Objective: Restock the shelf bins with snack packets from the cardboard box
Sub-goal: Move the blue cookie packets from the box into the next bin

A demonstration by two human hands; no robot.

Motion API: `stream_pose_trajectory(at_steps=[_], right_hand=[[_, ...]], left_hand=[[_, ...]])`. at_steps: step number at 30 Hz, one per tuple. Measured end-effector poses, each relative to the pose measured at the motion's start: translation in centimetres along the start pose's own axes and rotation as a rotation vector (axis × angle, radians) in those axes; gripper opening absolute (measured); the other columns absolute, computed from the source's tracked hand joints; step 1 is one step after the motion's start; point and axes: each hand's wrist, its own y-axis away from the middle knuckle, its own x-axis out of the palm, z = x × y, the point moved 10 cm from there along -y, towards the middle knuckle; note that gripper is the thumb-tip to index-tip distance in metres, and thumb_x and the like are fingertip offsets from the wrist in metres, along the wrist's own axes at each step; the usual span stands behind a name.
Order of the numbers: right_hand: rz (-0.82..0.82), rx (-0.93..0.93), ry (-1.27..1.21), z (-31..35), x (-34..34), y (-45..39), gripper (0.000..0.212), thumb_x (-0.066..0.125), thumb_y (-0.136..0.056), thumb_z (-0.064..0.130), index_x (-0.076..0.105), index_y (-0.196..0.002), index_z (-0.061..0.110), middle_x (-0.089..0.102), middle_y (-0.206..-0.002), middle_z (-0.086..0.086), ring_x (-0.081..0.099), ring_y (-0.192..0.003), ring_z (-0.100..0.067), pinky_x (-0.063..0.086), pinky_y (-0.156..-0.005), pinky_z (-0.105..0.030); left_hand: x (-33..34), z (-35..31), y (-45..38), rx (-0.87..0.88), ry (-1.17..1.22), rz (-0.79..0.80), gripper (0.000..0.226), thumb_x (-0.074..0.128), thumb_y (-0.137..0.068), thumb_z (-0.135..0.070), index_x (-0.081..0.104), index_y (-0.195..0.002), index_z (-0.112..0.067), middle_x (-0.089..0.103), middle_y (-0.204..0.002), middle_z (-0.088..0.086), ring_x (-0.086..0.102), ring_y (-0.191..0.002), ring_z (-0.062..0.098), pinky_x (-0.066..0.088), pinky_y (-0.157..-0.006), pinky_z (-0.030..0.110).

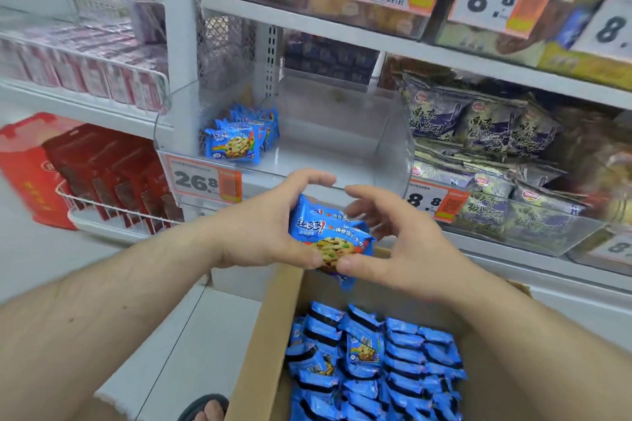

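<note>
My left hand (270, 225) grips a small stack of blue cookie packets (325, 232) from the left side, thumb underneath. My right hand (393, 236) pinches the stack's lower right edge with its thumb, fingers spread above it. The stack is held above the far edge of the open cardboard box (270, 335), which holds several rows of the same blue packets (376, 366). Just beyond the hands stands a clear shelf bin (386, 150) with a few blue packets (239, 137) in its left back corner.
A 26.8 price tag (203, 178) hangs on the bin's front. To the right, a bin of purple snack bags (485, 147). Red boxes in a white wire basket (113, 188) sit at the left. Upper shelves carry more bins and price tags. My sandalled foot (205, 410) is beside the box.
</note>
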Motion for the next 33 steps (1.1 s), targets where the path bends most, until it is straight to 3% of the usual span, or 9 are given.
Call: stream_pose_trajectory(at_steps=[3,9,13,15,17,19,22,28,33], right_hand=[[0.072,0.02,0.023,1.3,0.5,-1.1,0.069,0.08,-0.052,0.057,0.048,-0.113,0.054,0.06,-0.111,0.022,0.062,-0.093,-0.004,0.052,-0.087,-0.027],[0.15,0.002,0.036,4.3,0.8,-3.5,0.056,0.088,-0.066,0.023,0.056,-0.107,0.044,0.07,-0.101,0.015,0.067,-0.089,0.001,0.055,-0.084,-0.028],[-0.006,-0.016,0.109,5.9,-3.3,-6.3,0.048,0.087,-0.065,0.02,0.064,-0.103,0.037,0.071,-0.091,0.017,0.067,-0.082,0.001,0.053,-0.077,-0.02],[-0.166,-0.005,0.021,5.9,-6.5,-8.2,0.044,0.085,-0.068,0.014,0.066,-0.102,0.032,0.072,-0.092,0.012,0.068,-0.083,-0.004,0.053,-0.079,-0.023],[-0.236,0.024,-0.069,4.8,-7.2,-10.8,0.04,0.084,-0.07,0.012,0.064,-0.099,0.032,0.072,-0.094,0.008,0.068,-0.083,-0.01,0.054,-0.077,-0.029],[-0.147,0.133,-0.112,2.5,-4.2,-14.0,0.044,0.084,-0.071,0.014,0.062,-0.106,0.026,0.07,-0.101,0.003,0.067,-0.084,-0.012,0.053,-0.072,-0.028],[0.039,0.217,0.022,-0.7,2.1,-18.0,0.053,0.087,-0.068,0.021,0.058,-0.111,0.019,0.066,-0.109,-0.001,0.064,-0.093,-0.015,0.051,-0.075,-0.027],[0.27,0.068,0.356,-0.7,11.4,-22.3,0.046,0.075,-0.079,0.028,0.054,-0.119,0.02,0.056,-0.111,0.0,0.054,-0.098,-0.019,0.04,-0.079,-0.025],[0.351,-0.038,0.517,0.0,14.3,-23.9,0.046,0.065,-0.087,0.024,0.05,-0.131,0.02,0.043,-0.111,-0.008,0.052,-0.102,-0.027,0.037,-0.08,-0.029]], left_hand=[[-1.0,-1.4,0.5,0.052,-0.051,-0.006,0.096,0.079,-0.063,-0.008,0.026,-0.134,-0.047,0.061,-0.121,0.007,0.069,-0.102,0.024,0.055,-0.09,0.046],[-2.8,-2.8,1.1,0.118,-0.168,-0.082,0.094,0.077,-0.073,-0.003,0.017,-0.135,-0.041,0.039,-0.115,-0.011,0.065,-0.088,0.001,0.053,-0.074,0.021],[-6.7,-3.8,1.9,0.182,-0.342,-0.462,0.083,0.071,-0.064,-0.034,0.028,-0.135,-0.035,0.045,-0.114,-0.009,0.054,-0.097,0.003,0.041,-0.077,0.013],[-8.7,-3.6,2.4,0.132,-0.548,-0.671,0.075,0.06,-0.062,-0.043,0.036,-0.132,-0.029,0.043,-0.113,-0.012,0.047,-0.106,0.008,0.039,-0.088,0.023],[-9.3,-2.4,1.8,-0.021,-0.859,-0.686,0.065,0.057,-0.066,-0.048,0.043,-0.127,-0.032,0.043,-0.12,-0.011,0.039,-0.119,0.013,0.031,-0.1,0.033],[-9.4,-0.7,0.6,-0.134,-1.065,-0.597,0.052,0.06,-0.073,-0.047,0.049,-0.122,-0.036,0.045,-0.123,-0.009,0.032,-0.124,0.016,0.021,-0.103,0.036],[-9.8,0.6,-0.2,-0.16,-1.092,-0.581,0.036,0.058,-0.078,-0.044,0.057,-0.112,-0.035,0.053,-0.114,-0.009,0.038,-0.12,0.017,0.015,-0.107,0.038],[-10.2,0.5,-0.3,-0.127,-1.009,-0.636,0.013,0.06,-0.074,-0.026,0.06,-0.085,-0.035,0.059,-0.103,-0.011,0.046,-0.11,0.016,0.016,-0.108,0.037],[-10.1,0.4,-0.6,-0.091,-1.011,-0.628,0.018,0.06,-0.073,-0.02,0.063,-0.086,-0.032,0.058,-0.101,-0.01,0.046,-0.106,0.018,0.018,-0.097,0.034]])
